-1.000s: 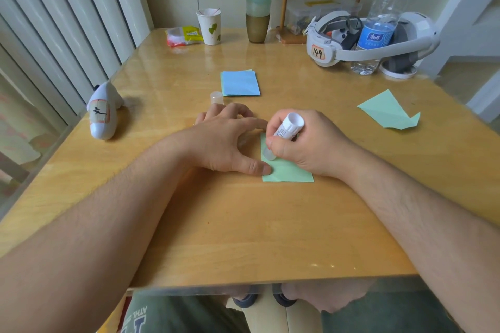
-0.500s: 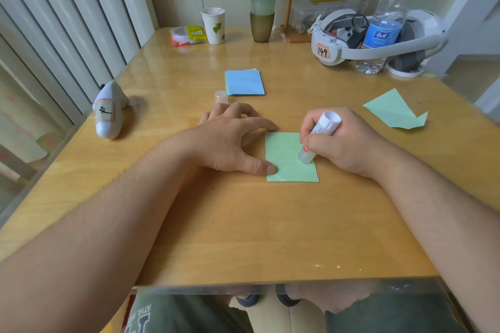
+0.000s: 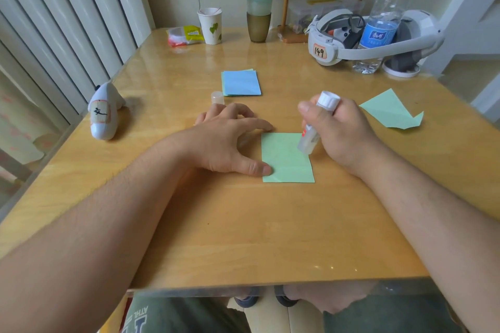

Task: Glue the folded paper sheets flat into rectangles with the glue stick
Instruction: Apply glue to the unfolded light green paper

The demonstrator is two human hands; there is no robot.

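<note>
The right hand (image 3: 343, 135) grasps the glue stick (image 3: 318, 124) with curled fingers, holding it tilted, the white base up and the uncapped clear tip down at the right edge of the green folded sheet (image 3: 286, 158); whether the tip touches the paper I cannot tell. The left hand (image 3: 230, 140) is relaxed and spread, holding nothing; its thumb presses the lower left corner of the green folded sheet and its forefinger reaches to the upper left corner, so the sheet is kept flat on the worktop (image 3: 243, 224). This sheet lies already as a rectangle, with a small crease near its lower edge. Beyond the sheet, toward the far side, the clear cap (image 3: 217, 97) of the glue stick stands upright, and just beside the cap lies a blue stack of folded papers (image 3: 240, 82), all rectangles. To the right of the green sheet, well apart, a second green paper (image 3: 391, 112) lies with pointed, irregular outline, not yet a rectangle. I judge that the blue pieces are probably finished, the green sheet under the hands is in the gluing step, and the pointed green paper is left to do. So the task seems past its middle but not complete.
</note>
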